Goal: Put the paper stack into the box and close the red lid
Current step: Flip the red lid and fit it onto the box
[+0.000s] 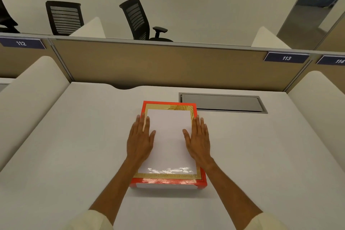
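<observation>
Red lid (169, 181): seated on the box, mid-counter (74, 136), glossy white panel inside a gold border.
Left hand (140, 140): flat on the lid's left edge, fingers straight and slightly apart, gripping nothing.
Right hand (198, 141): mirrors it on the right edge.
Handling: stiff, slick cardboard, probably light; take both long sides.
Contents: paper stack hidden, presumably inside.

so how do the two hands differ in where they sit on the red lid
The left hand lies over the left edge of the red lid, its fingertips covering the gold border, while the right hand lies along the right edge of the white panel. The left hand's thumb points right onto the white panel; the right hand's thumb points left onto it. Both are flat, palm down, fingers extended and pointing away from the person.
</observation>
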